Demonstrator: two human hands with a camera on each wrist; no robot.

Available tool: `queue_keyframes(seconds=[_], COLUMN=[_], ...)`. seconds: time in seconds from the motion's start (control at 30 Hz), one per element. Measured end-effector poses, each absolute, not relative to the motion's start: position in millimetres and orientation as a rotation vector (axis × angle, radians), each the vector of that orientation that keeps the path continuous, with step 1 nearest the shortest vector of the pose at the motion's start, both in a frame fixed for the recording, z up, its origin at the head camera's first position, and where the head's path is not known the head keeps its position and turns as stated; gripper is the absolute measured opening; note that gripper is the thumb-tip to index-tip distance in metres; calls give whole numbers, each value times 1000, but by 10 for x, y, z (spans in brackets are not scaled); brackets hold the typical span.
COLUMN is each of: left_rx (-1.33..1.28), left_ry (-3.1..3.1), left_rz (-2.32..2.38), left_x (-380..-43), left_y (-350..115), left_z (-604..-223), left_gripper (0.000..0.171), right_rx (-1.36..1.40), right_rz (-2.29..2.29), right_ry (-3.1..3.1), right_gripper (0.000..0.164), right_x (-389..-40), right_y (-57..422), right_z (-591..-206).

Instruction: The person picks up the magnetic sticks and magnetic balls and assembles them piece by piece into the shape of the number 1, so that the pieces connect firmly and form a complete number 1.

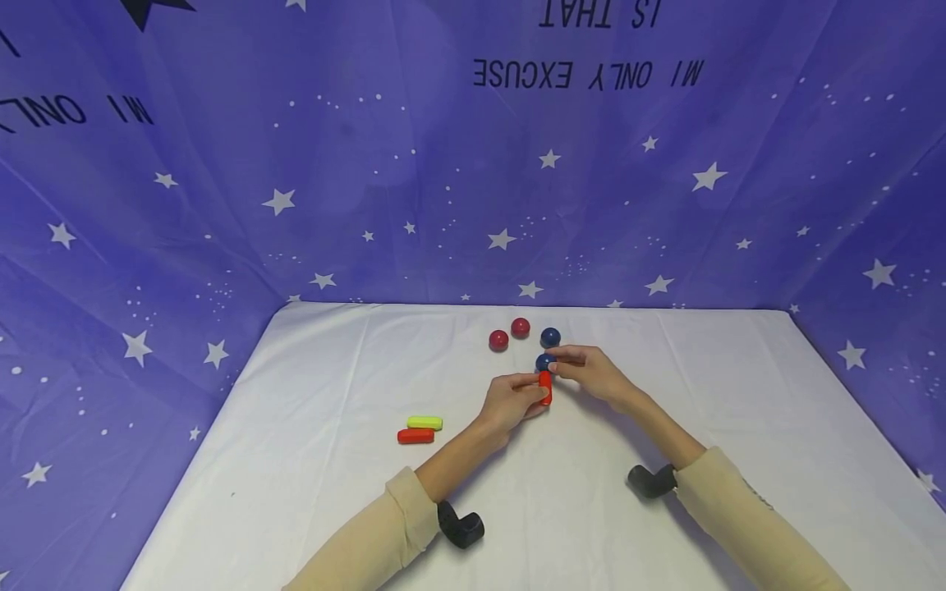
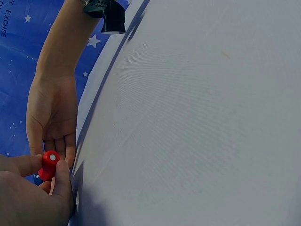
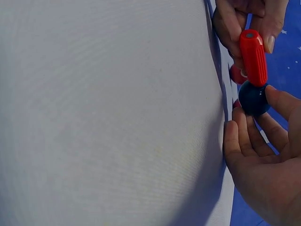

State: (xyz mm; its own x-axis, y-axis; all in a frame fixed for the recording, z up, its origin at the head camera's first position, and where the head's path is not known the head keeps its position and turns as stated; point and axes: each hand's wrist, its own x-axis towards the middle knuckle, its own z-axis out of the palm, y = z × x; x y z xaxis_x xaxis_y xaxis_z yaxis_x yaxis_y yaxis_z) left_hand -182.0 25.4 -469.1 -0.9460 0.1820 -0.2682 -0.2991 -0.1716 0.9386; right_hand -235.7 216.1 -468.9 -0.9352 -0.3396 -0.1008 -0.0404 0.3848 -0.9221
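A: Left hand (image 1: 510, 402), pose?
B: Head view: forearm in from eight o'clock, hand aimed at two. Thumb and index finger drawn in to the width of the red rod (image 1: 545, 380), pinching it. Other fingers partly hidden, can't tell their bend.

A: Right hand (image 1: 594, 375)?
B: Forearm from four o'clock, hand aimed at ten. Thumb and fingertip pinch the blue ball (image 1: 543, 361). In the right wrist view its other fingers spread loosely, slightly bent, palm side to the camera.

A: Where do rod and ball sit?
B: Between the two hands. Rod runs twelve to six in the head view, ball at its twelve o'clock end, touching. Can't tell how high off the white table (image 1: 562, 509).

A: Around them?
B: Clocked from the held ball: another blue ball (image 1: 550, 337) at twelve, near; red balls (image 1: 498, 340) at ten and eleven.

A: Left side?
B: Yellow rod (image 1: 424, 423) and second red rod (image 1: 415, 437), between eight and nine o'clock from the left hand, side by side, lying crosswise.

A: Arms?
B: Beige sleeves (image 1: 369, 533), cuffs folded back, a dark curved piece (image 1: 461, 526) beside each cuff. Starry purple cloth (image 1: 443, 164) at twelve, behind the table.
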Motion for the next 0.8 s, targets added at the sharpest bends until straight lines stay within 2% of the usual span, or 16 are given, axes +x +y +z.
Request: queue_keyframes(seconds=[0.5, 0.8], left_rx=[-125, -75], left_ry=[1819, 1897], left_rz=[2138, 2085], left_x=[-1815, -1777], left_y=[264, 216], left_z=[-4695, -4704], left_gripper=[29, 37], right_rx=[-384, -397], right_rz=[-1570, -1539], right_ry=[2380, 2435], right_gripper=[41, 40], right_x=[-2368, -2414], right_y=[2202, 2337], right_z=[-4707, -4686])
